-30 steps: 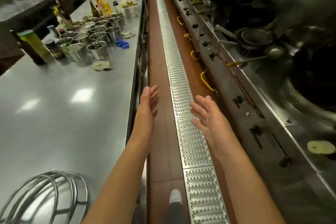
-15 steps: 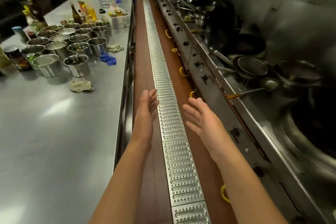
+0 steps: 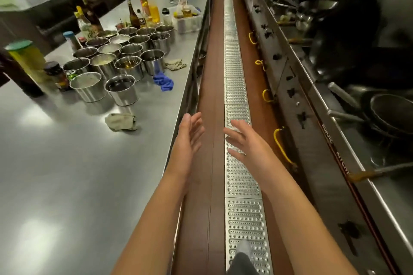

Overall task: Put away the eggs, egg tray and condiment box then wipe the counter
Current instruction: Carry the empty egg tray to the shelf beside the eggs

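a: any writing you can read?
b: only broken white letters on the red strip along the stove front [image 3: 335,149], to the right of the right hand [image 3: 250,143]. they're cut off and warped, i can't make out a word. the bottle labels [image 3: 142,20] far ahead of the left hand [image 3: 187,138] are too small and blurred.

a: and the hands?
b: both released, fingers straight and spread, holding nothing, raised over the aisle with the palms turned toward each other. the right one hangs above the metal floor grate [image 3: 237,96].

a: where's the condiment box?
b: the white box [image 3: 190,22] sits on the counter [image 3: 67,174] well ahead and left of the left hand, near the counter's edge, beyond the cluster of steel pots [image 3: 121,89]. its long axis seems to run across the counter; jars fill it, and what's in them is unclear. i can't spot eggs or a tray.

a: cloths?
b: a grey rag [image 3: 121,121] just left of the left hand, a blue one [image 3: 164,81] farther ahead.
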`<state>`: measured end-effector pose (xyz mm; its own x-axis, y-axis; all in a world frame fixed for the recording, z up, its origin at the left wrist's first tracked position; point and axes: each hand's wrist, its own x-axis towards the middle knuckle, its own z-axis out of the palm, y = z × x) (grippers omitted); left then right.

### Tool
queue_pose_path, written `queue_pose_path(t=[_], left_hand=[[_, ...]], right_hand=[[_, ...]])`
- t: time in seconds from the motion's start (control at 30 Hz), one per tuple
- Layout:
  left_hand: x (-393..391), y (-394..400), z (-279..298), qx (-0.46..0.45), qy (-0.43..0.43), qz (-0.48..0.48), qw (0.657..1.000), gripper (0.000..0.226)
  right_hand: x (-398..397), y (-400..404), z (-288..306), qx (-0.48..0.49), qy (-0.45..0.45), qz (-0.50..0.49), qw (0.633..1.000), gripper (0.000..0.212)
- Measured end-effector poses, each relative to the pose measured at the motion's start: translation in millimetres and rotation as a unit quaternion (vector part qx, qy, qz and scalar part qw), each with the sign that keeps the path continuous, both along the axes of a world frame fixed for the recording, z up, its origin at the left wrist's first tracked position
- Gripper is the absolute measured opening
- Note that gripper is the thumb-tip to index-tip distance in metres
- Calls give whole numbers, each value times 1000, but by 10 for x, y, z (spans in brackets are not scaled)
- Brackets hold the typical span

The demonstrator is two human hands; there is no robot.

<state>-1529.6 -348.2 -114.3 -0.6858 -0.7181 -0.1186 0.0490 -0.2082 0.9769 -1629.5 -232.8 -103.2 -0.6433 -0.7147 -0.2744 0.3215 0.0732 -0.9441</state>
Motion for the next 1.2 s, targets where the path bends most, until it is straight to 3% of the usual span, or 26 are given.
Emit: queue_pose_path(t=[0.17, 0.23, 0.43, 0.53, 0.67, 0.77, 0.97, 1.1, 1.2], left_hand=[[-882, -506, 151, 1, 0, 46, 999, 65], [-1186, -694, 152, -2, -2, 65, 998, 59], [-1703, -1325, 100, -6, -2, 106, 994, 69], [-1987, -1796, 14, 10, -3, 129, 992, 79], [-2539, -2467, -164, 23, -1, 112, 993, 75], [-3068, -2998, -175, 29, 5, 79, 996, 78], [-4159, -3908, 59, 17, 21, 16, 1000, 56], [-4731, -4227, 137, -1, 32, -24, 999, 67], [-5130, -4449, 92, -9, 26, -27, 999, 70]], right_hand=[[-965, -672, 119, -34, -15, 34, 999, 48], [-1264, -920, 85, -33, -20, 55, 998, 53], [-1916, -1576, 6, -26, -20, 101, 994, 94], [-2304, -1989, -112, -18, -34, 92, 995, 76], [-2853, -2558, -279, 1, -27, 69, 997, 51], [-3281, -2983, -191, 17, -6, 40, 999, 48], [-4077, -3630, 29, 13, 26, -22, 999, 43], [-4584, -3918, 54, -4, 25, -49, 998, 59], [-5054, -4168, 10, -8, 10, -63, 998, 59]])
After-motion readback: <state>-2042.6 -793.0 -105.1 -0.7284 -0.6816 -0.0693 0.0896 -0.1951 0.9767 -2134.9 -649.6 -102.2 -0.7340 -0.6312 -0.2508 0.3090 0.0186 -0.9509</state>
